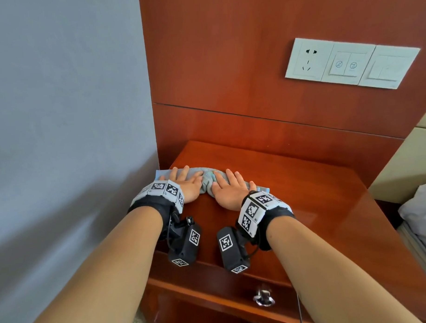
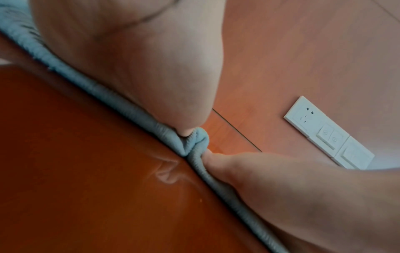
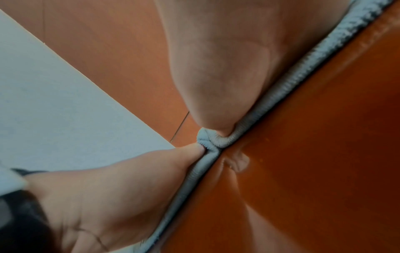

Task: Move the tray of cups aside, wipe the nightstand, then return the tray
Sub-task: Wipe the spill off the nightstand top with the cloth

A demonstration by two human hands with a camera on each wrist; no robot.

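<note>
A light blue cloth (image 1: 207, 179) lies bunched on the left part of the red-brown nightstand top (image 1: 305, 196). My left hand (image 1: 185, 184) and right hand (image 1: 228, 188) press flat on it side by side, fingers straight. In the left wrist view my left thumb pushes into the cloth's (image 2: 194, 142) rolled edge, with the right hand (image 2: 281, 188) on its other side. The right wrist view shows the same cloth (image 3: 213, 140) fold between both thumbs, the left hand (image 3: 108, 196) at lower left. No tray or cups are in view.
A grey wall (image 1: 60, 118) stands close on the left. A wooden back panel carries a white socket and switch plate (image 1: 348, 63). A drawer with a metal ring pull (image 1: 264, 298) is below. A bed (image 1: 421, 217) lies at the right.
</note>
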